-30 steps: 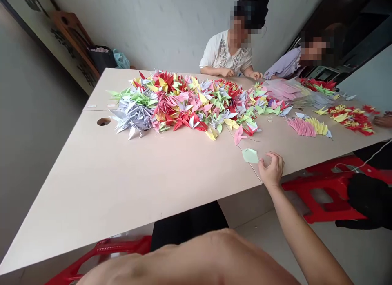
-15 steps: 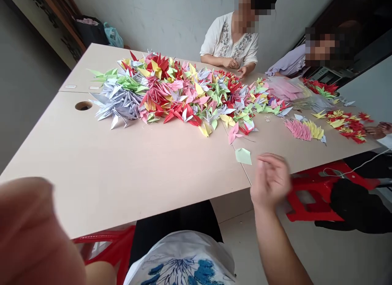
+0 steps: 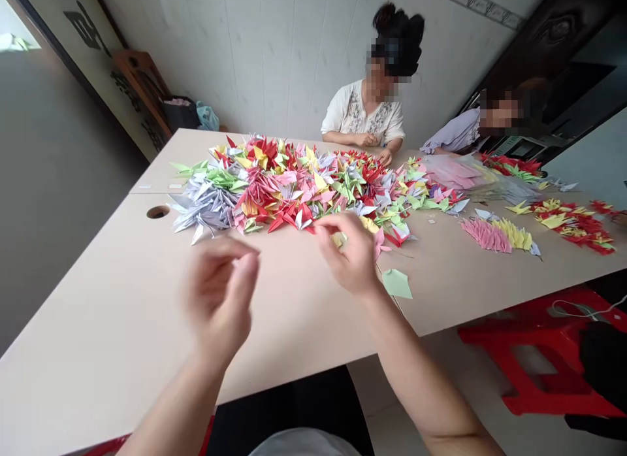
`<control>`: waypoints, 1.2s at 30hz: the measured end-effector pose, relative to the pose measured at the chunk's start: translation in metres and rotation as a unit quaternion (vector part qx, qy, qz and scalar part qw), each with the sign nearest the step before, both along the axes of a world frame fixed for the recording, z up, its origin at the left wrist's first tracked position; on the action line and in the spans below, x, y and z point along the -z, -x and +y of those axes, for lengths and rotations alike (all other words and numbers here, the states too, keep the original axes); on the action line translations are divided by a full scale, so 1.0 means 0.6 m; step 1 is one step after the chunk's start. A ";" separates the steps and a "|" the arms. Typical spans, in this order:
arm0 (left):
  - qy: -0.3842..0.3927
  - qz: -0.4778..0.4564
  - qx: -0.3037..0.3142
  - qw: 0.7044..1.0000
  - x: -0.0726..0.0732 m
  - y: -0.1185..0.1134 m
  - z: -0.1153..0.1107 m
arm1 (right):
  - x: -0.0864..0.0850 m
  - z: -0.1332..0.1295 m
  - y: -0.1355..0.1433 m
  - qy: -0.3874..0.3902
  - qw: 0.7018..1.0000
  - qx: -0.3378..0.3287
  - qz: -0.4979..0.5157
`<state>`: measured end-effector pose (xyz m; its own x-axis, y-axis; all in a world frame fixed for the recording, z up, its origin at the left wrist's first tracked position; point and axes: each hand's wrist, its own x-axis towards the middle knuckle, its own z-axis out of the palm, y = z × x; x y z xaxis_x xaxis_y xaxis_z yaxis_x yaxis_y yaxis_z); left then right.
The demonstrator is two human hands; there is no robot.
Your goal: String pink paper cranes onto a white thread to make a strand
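Note:
Both hands are raised over the front half of the table, a short gap between them. My left hand (image 3: 223, 293) is closed, fingers curled and thumb tip pressed to the index finger; motion blurs it. My right hand (image 3: 350, 250) is closed in a pinch pointing left, and whatever lies between its fingertips is too small to make out. Behind them spreads a long heap of folded paper cranes (image 3: 274, 188) in red, pink, yellow, green and pale lilac. A flat green piece of paper (image 3: 397, 283) lies on the table just right of my right wrist.
On the pale table (image 3: 112, 312) a pink folded-paper bundle (image 3: 486, 236) adjoins a yellow one (image 3: 513, 234). Clear plastic bags (image 3: 455, 172) lie further back. Two people sit across, one in a white blouse (image 3: 362, 113). A red stool (image 3: 533, 342) stands at right.
My left hand has come from close to the camera at lower left out over the table. My right hand has swung left, towards it. The camera view has tilted and shifted.

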<state>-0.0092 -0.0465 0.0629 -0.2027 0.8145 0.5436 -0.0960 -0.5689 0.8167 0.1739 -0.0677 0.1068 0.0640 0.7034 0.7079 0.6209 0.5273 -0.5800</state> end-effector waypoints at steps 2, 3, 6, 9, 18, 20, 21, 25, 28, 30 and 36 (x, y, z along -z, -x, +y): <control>0.073 0.055 0.020 0.996 0.030 -0.018 0.040 | 0.046 0.090 -0.008 0.181 0.978 -0.068 0.077; 0.130 0.093 0.029 0.987 0.049 -0.026 0.059 | 0.067 0.131 -0.011 0.237 0.961 -0.067 0.127; 0.165 0.116 0.037 0.979 0.105 -0.038 0.097 | 0.109 0.230 -0.006 0.335 0.913 -0.042 0.228; 0.186 0.135 0.068 0.971 0.138 -0.031 0.110 | 0.123 0.296 0.012 0.349 0.897 -0.044 0.266; 0.235 0.109 0.093 0.961 0.154 -0.010 0.132 | 0.029 0.382 -0.014 0.314 0.867 -0.104 0.374; 0.238 0.107 0.097 0.961 0.153 -0.011 0.133 | -0.016 0.396 -0.030 0.287 0.870 -0.114 0.383; 0.239 0.107 0.096 0.960 0.152 -0.011 0.132 | -0.038 0.402 -0.036 0.279 0.871 -0.119 0.386; 0.245 0.105 0.090 0.960 0.148 -0.008 0.132 | -0.120 0.404 -0.047 0.248 0.878 -0.135 0.387; 0.242 0.100 0.087 0.961 0.150 -0.005 0.133 | -0.166 0.378 -0.048 0.219 0.893 -0.174 0.354; 0.236 0.098 0.086 0.963 0.153 -0.004 0.135 | -0.192 0.349 -0.048 0.199 0.903 -0.200 0.325; 0.223 0.096 0.098 0.965 0.150 0.000 0.139 | -0.252 0.236 -0.047 0.172 0.917 -0.259 0.251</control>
<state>-0.0092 0.0369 -0.0273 0.0495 0.9887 0.1416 0.0110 -0.1423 0.9898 0.2020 0.0742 0.2580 -0.0853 0.9071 0.4122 -0.0517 0.4091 -0.9110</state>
